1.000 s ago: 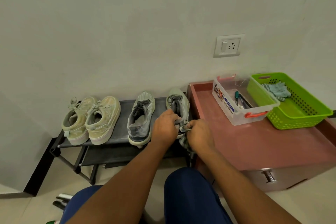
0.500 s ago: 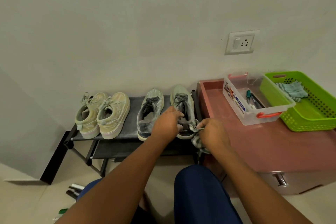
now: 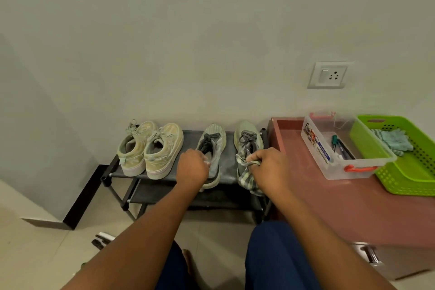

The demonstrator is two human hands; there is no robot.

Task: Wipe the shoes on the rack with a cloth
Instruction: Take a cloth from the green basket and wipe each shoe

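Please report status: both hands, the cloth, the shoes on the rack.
Left hand grips left grey shoe. Right hand holds checked cloth over right grey shoe. Nothing blocks the rack.

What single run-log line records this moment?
left hand: grips grey laced shoe | right hand: holds checked cloth at rightmost grey shoe | black metal rack
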